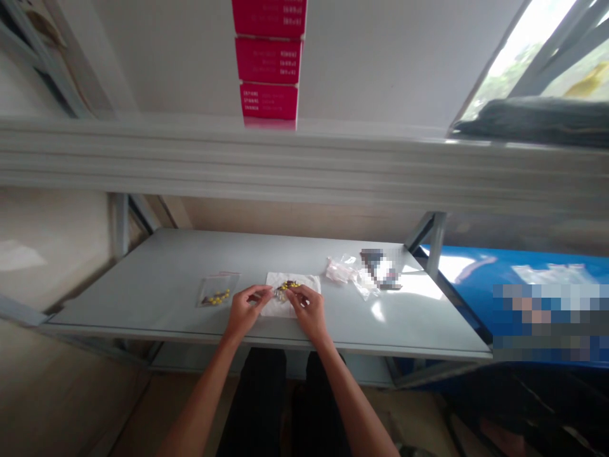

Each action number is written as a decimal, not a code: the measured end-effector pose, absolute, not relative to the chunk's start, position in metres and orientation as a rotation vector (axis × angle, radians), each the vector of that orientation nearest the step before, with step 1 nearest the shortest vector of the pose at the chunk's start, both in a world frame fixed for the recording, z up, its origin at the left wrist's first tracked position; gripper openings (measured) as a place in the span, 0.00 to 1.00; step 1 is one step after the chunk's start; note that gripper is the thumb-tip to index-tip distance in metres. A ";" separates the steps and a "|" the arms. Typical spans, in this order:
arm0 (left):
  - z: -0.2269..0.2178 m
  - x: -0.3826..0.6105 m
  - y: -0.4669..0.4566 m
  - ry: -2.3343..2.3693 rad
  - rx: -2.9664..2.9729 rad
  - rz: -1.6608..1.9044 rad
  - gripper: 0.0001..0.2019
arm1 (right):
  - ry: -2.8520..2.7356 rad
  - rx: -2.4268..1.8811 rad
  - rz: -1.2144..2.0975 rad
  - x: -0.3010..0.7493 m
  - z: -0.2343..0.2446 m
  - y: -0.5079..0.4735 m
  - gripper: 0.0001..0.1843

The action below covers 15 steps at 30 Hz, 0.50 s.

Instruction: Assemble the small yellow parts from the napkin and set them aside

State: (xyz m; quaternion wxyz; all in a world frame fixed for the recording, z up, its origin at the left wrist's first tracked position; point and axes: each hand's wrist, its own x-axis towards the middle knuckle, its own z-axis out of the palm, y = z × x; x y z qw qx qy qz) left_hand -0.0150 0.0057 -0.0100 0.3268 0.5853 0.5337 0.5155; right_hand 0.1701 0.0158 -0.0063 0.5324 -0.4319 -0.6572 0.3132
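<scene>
A grey metal shelf unit fills the view, with one grey shelf board [143, 282] across the middle and the pale edge of an upper shelf [285, 162] above it. Three red cartons [269, 60] stack at 12 o'clock, a blue panel [466, 292] lies at 3 o'clock, and a bright window [523, 51] sits at 1 o'clock. Two dark trouser legs [280, 406] show at 6 o'clock.

On the board are one white paper sheet [285, 295] at the centre, one heap of clear plastic bags [345, 271] at 2 o'clock and one pixelated dark-and-white package [380, 270] just beside it. One clear zip bag [216, 291] at 9 o'clock holds roughly seven yellow tablets [216, 297], too small to count exactly.

Above the paper, the left hand [247, 310] and right hand [309, 310] both pinch narrowly at one small clear plastic packet [281, 292] bearing yellow tablets.
</scene>
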 end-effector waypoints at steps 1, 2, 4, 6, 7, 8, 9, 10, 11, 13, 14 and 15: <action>-0.007 -0.014 0.005 1.378 1.623 1.377 0.16 | -1.571 -1.029 0.750 0.169 -0.007 0.015 0.14; -0.005 -0.014 0.005 1.351 1.712 1.396 0.16 | -1.581 -1.025 0.755 0.169 -0.007 0.015 0.14; -0.002 -0.014 0.005 1.302 1.829 1.380 0.12 | -1.614 -1.019 0.759 0.168 -0.007 0.015 0.13; -0.004 -0.015 0.006 1.315 1.824 1.355 0.10 | -1.630 -1.030 0.700 0.168 -0.006 0.014 0.13; -0.006 -0.015 0.006 1.347 1.784 1.356 0.10 | -1.631 -1.047 0.644 0.168 -0.006 0.014 0.13; -0.009 -0.016 0.007 1.392 1.728 1.369 0.10 | -1.631 -1.067 0.577 0.168 -0.006 0.013 0.12; -0.012 -0.017 0.008 1.441 1.665 1.394 0.10 | -1.637 -1.089 0.507 0.169 -0.006 0.012 0.13; -0.015 -0.018 0.009 1.484 1.598 1.425 0.11 | -1.655 -1.111 0.443 0.169 -0.007 0.012 0.13; -0.018 -0.018 0.009 1.513 1.535 1.457 0.11 | -1.688 -1.134 0.392 0.170 -0.008 0.011 0.13; -0.022 -0.019 0.011 1.504 1.418 1.531 0.12 | -1.778 -1.184 0.312 0.171 -0.011 0.012 0.13; -0.023 -0.019 0.012 1.460 1.370 1.572 0.12 | -1.830 -1.207 0.280 0.171 -0.013 0.013 0.12; -0.023 -0.019 0.013 1.398 1.334 1.608 0.11 | -1.881 -1.224 0.252 0.171 -0.014 0.014 0.11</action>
